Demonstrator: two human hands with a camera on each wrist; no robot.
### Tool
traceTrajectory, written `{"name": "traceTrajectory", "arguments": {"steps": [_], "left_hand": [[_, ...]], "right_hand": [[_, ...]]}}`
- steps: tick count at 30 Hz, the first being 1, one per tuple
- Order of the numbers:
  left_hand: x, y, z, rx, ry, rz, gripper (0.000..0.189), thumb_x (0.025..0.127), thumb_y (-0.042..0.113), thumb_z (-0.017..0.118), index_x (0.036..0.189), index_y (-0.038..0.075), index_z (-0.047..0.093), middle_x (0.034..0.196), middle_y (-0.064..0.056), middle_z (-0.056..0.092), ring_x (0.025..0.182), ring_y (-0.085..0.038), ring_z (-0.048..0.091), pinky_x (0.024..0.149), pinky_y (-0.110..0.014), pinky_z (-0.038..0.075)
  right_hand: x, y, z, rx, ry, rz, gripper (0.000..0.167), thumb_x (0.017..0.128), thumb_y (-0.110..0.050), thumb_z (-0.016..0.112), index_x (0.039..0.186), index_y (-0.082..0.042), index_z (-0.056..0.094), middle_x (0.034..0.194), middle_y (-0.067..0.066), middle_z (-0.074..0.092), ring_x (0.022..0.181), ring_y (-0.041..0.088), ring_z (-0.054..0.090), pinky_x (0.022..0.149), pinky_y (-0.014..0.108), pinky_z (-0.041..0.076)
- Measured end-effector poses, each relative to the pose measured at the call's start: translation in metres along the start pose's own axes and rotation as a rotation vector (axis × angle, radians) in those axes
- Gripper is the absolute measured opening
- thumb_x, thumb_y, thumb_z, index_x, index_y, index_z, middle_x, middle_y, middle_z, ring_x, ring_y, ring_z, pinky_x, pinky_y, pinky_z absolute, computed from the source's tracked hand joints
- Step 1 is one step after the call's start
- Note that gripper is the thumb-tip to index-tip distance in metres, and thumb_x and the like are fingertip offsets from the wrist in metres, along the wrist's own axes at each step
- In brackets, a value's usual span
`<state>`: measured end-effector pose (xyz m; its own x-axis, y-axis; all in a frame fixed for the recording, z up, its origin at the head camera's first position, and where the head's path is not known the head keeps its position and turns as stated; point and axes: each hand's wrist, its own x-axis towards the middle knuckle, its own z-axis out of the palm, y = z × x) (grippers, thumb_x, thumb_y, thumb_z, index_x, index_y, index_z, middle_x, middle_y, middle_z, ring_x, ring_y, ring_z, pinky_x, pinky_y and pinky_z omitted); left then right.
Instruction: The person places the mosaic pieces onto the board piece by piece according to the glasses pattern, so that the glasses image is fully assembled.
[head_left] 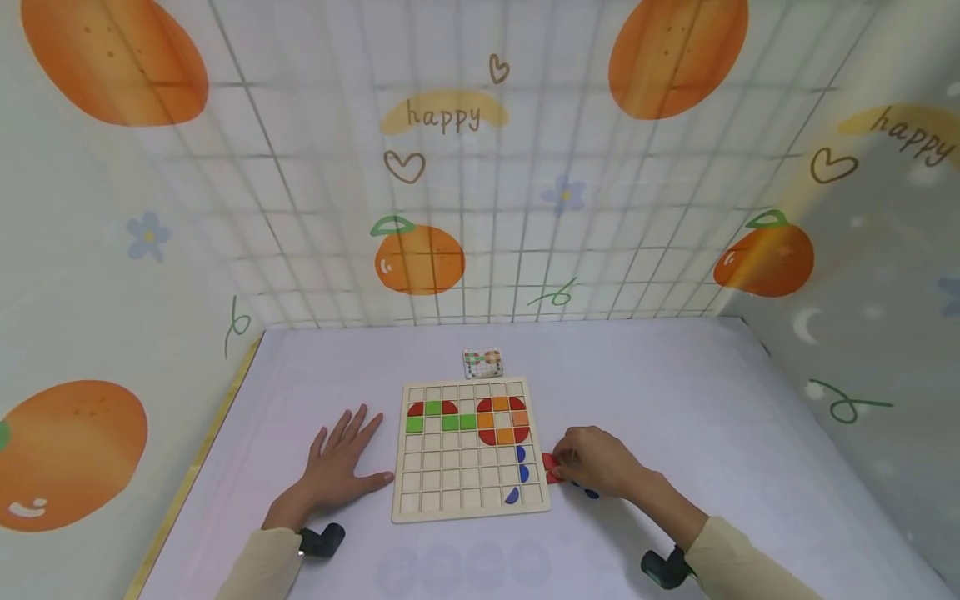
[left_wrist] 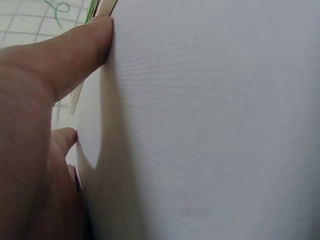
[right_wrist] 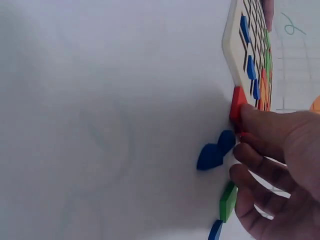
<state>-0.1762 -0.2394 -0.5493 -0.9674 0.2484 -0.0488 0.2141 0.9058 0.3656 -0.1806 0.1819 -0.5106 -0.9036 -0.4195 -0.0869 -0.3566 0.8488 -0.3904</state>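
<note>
A square wooden grid board point(head_left: 450, 479) lies on the table, with red, green, orange and blue pieces in its upper rows and right column. My left hand point(head_left: 337, 467) rests on the table with spread fingers, its thumb tip right at the board's left edge. Beyond the opposite edge, my right hand point(head_left: 600, 458) pinches a red piece point(right_wrist: 236, 105) between thumb and fingers, low beside the board. Part of that piece is hidden by the fingers. Under and beside this hand lie blue pieces point(right_wrist: 211, 156) and a green piece point(right_wrist: 228, 201).
A small pattern card point(head_left: 483, 363) lies just behind the board. White table surface point(head_left: 645, 367) surrounds it. Printed curtains point(head_left: 487, 183) hang at the back and both sides. Each wrist carries a black camera point(head_left: 322, 541).
</note>
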Motion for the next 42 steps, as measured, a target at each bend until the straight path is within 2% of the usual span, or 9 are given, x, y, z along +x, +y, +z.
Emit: {"name": "traceTrajectory", "arguments": {"steps": [3, 11, 17, 20, 24, 28, 34, 37, 42], "left_hand": [[-0.001, -0.001, 0.001, 0.003, 0.003, -0.004, 0.102, 0.077, 0.065, 0.07, 0.156, 0.015, 0.03, 0.162, -0.016, 0.014, 0.148, -0.039, 0.004, 0.113, -0.064, -0.002], [-0.002, -0.002, 0.001, 0.004, 0.008, -0.001, 0.101, 0.077, 0.064, 0.071, 0.156, 0.014, 0.03, 0.162, -0.017, 0.014, 0.147, -0.04, 0.004, 0.113, -0.064, -0.002], [-0.002, -0.002, 0.001, 0.003, 0.004, -0.007, 0.101, 0.078, 0.065, 0.07, 0.156, 0.015, 0.03, 0.163, -0.016, 0.013, 0.148, -0.039, 0.003, 0.113, -0.064, -0.002], [-0.002, -0.003, 0.002, 0.006, 0.009, -0.01, 0.101, 0.078, 0.065, 0.07, 0.156, 0.015, 0.03, 0.162, -0.016, 0.014, 0.148, -0.039, 0.004, 0.113, -0.064, -0.002], [-0.002, -0.004, 0.002, 0.009, 0.019, -0.008, 0.101, 0.078, 0.065, 0.07, 0.156, 0.014, 0.03, 0.162, -0.016, 0.014, 0.148, -0.039, 0.004, 0.113, -0.064, -0.002], [-0.002, -0.003, 0.002, 0.013, 0.018, -0.005, 0.1, 0.078, 0.063, 0.071, 0.156, 0.014, 0.03, 0.162, -0.016, 0.015, 0.147, -0.04, 0.004, 0.113, -0.065, -0.001], [-0.001, -0.002, 0.003, -0.005, 0.016, 0.003, 0.101, 0.078, 0.065, 0.07, 0.156, 0.015, 0.031, 0.162, -0.015, 0.015, 0.148, -0.039, 0.004, 0.113, -0.064, -0.001], [-0.001, -0.004, 0.004, -0.009, 0.017, 0.013, 0.102, 0.078, 0.068, 0.068, 0.156, 0.014, 0.03, 0.162, -0.016, 0.014, 0.148, -0.039, 0.003, 0.113, -0.064, -0.001], [0.002, -0.008, 0.004, 0.0, 0.008, 0.023, 0.103, 0.078, 0.073, 0.064, 0.156, 0.016, 0.028, 0.163, -0.015, 0.013, 0.148, -0.038, 0.003, 0.113, -0.064, -0.001]], "right_hand": [[-0.004, -0.003, 0.003, 0.011, 0.029, -0.008, 0.023, 0.079, -0.022, 0.085, 0.097, -0.012, 0.077, 0.083, -0.011, 0.064, 0.072, 0.005, 0.052, 0.065, 0.023, 0.051], [-0.007, -0.01, 0.002, 0.074, 0.048, 0.052, 0.011, 0.08, -0.017, 0.083, 0.086, -0.013, 0.076, 0.07, -0.013, 0.061, 0.062, 0.008, 0.051, 0.055, 0.022, 0.048], [0.005, -0.003, -0.017, 0.284, 0.005, 0.047, 0.014, 0.08, -0.014, 0.082, 0.076, -0.014, 0.068, 0.066, -0.007, 0.058, 0.061, 0.012, 0.053, 0.053, 0.025, 0.05], [0.018, -0.007, -0.028, 0.452, 0.007, 0.037, 0.008, 0.084, -0.009, 0.077, 0.088, -0.01, 0.071, 0.073, -0.001, 0.062, 0.065, 0.016, 0.058, 0.058, 0.031, 0.056], [0.037, -0.023, -0.033, 0.638, 0.026, -0.016, 0.023, 0.091, -0.003, 0.069, 0.114, -0.006, 0.07, 0.089, 0.007, 0.062, 0.075, 0.023, 0.065, 0.07, 0.041, 0.06], [0.056, -0.041, -0.025, 0.727, 0.029, -0.086, 0.022, 0.094, -0.001, 0.064, 0.115, -0.004, 0.07, 0.102, 0.007, 0.065, 0.087, 0.027, 0.067, 0.077, 0.041, 0.059], [0.078, -0.068, -0.003, 0.732, 0.049, -0.175, 0.012, 0.092, -0.003, 0.067, 0.102, -0.006, 0.074, 0.097, 0.002, 0.072, 0.084, 0.024, 0.069, 0.074, 0.029, 0.058], [0.087, -0.083, 0.007, 0.667, 0.066, -0.258, 0.011, 0.091, 0.0, 0.067, 0.098, -0.004, 0.075, 0.094, 0.003, 0.071, 0.083, 0.021, 0.069, 0.072, 0.026, 0.057], [0.103, -0.112, 0.025, 0.514, 0.016, -0.372, 0.017, 0.092, 0.004, 0.063, 0.104, -0.001, 0.073, 0.096, 0.003, 0.066, 0.083, 0.012, 0.065, 0.069, 0.019, 0.055]]}}
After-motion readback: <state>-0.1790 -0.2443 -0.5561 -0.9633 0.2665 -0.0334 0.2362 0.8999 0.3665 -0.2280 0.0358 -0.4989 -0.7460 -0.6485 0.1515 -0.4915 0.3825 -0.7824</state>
